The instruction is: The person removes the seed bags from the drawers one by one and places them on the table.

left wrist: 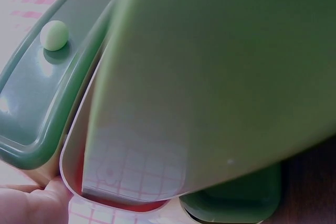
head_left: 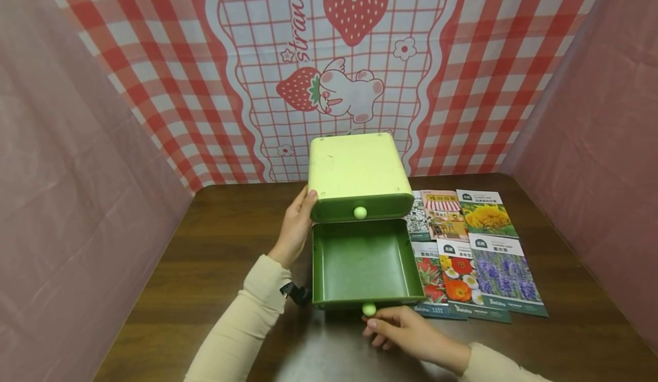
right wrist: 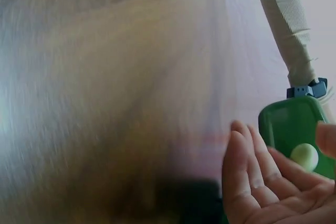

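A small drawer cabinet (head_left: 360,165) with a pale yellow-green top and dark green drawer fronts stands on the table. Its top drawer (head_left: 334,210) is closed. Below that, a green drawer (head_left: 360,270) is pulled far out, its bare floor showing; in the left wrist view it covers much of the picture. My left hand (head_left: 293,230) rests against the cabinet's left side, thumb near the front edge. My right hand (head_left: 406,330) is at the pulled-out drawer's round light-green knob (head_left: 369,310). In the right wrist view its fingers (right wrist: 252,182) are extended, thumb apart, not closed round the knob.
Several flower-seed packets (head_left: 506,270) lie overlapping to the cabinet's right, some partly hidden by it. A strawberry-print checked cloth (head_left: 354,96) hangs behind the brown table (head_left: 216,268). Pink cloths (head_left: 581,113) hang at both sides. A black device sits at the left wrist.
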{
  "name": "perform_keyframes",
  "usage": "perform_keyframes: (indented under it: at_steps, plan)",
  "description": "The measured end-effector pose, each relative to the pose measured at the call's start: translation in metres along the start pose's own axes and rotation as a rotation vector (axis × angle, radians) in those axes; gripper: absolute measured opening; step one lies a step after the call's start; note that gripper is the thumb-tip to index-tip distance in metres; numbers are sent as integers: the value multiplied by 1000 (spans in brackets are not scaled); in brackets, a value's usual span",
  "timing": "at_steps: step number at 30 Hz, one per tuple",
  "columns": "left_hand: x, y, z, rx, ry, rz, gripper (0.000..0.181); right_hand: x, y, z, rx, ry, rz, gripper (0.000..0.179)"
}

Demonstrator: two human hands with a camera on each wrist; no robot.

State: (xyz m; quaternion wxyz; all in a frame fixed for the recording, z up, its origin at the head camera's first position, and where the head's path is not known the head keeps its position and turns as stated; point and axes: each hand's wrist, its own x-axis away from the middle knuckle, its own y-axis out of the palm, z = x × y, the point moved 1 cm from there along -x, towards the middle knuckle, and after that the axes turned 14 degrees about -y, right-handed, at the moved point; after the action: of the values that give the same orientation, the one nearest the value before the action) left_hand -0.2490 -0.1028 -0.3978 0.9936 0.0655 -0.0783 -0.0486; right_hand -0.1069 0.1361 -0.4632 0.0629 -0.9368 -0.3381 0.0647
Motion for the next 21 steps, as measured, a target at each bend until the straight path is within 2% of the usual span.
perform_keyframes:
  at_steps: [4,8,21]
  plan:
    - [1,0,1,-2,-3,3,65,-1,4,6,-147,86,89,46]
    - [1,0,1,-3,-7,3,65,-2,6,7,-250,162,147,53]
    - [0,0,0,-3,-5,3,67,-4,7,4,-484,216,193,53]
